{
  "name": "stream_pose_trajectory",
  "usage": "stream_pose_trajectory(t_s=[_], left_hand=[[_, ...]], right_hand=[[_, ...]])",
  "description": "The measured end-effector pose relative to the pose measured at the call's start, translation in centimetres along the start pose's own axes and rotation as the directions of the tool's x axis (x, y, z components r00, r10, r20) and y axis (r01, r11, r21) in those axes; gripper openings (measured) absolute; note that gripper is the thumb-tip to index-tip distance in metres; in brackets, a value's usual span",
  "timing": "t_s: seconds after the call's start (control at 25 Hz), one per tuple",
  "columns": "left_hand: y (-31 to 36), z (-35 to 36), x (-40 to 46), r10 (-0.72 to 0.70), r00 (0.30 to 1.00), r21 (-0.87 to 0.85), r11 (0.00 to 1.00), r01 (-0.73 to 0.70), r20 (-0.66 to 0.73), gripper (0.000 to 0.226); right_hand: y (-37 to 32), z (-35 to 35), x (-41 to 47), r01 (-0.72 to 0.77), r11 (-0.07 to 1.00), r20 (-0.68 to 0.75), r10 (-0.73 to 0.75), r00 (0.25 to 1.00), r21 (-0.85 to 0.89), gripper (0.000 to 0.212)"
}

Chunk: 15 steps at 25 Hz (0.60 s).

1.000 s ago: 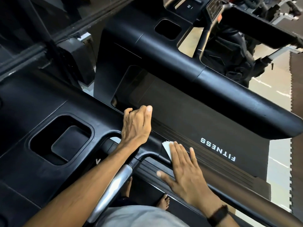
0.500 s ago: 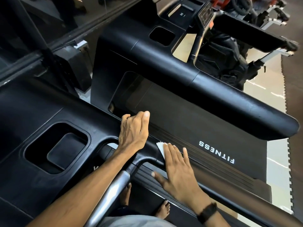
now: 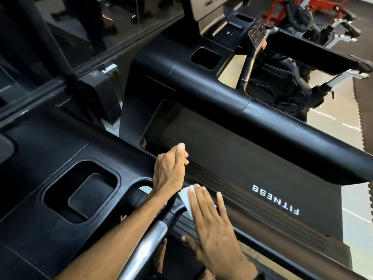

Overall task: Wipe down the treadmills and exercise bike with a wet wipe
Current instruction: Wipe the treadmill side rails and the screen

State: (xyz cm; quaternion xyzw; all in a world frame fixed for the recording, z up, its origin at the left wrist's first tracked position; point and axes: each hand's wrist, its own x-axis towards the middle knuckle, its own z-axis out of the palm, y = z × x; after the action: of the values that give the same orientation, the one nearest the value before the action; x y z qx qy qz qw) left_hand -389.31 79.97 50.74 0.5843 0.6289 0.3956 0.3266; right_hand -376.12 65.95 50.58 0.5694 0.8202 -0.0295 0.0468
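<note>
Both forearms come into frame from the bottom edge, bare all the way down, no sleeves anywhere in sight. The left hand (image 3: 170, 168) shows no ring or band, nails trimmed short. The right hand (image 3: 214, 233) is the same, short plain nails, nothing on the fingers. At the right wrist, lower right of the frame, there's a dark strap (image 3: 260, 276), black by the look of it, mostly cut off by the edge, so its face can't be made out.

Inside a gym, we stand among exercise machines.
Black treadmills (image 3: 222, 102), one marked "FITNESS" (image 3: 275, 200), flank red equipment (image 3: 282, 9).
</note>
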Motion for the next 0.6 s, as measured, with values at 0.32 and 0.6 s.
stream_pose_trajectory(t_s=[0.32, 0.6], left_hand=[[-0.2, 0.1, 0.1, -0.029, 0.998, -0.004, 1.000, 0.030, 0.049, 0.068], [1.0, -0.2, -0.8, 0.198, 0.964, 0.210, 0.950, -0.233, 0.176, 0.077]], right_hand=[[-1.5, -0.4, -0.9, 0.142, 0.989, -0.051, -0.144, 0.988, -0.048, 0.097], [0.4, 1.2, -0.5, -0.284, 0.958, -0.094, 0.286, 0.953, 0.036, 0.081]])
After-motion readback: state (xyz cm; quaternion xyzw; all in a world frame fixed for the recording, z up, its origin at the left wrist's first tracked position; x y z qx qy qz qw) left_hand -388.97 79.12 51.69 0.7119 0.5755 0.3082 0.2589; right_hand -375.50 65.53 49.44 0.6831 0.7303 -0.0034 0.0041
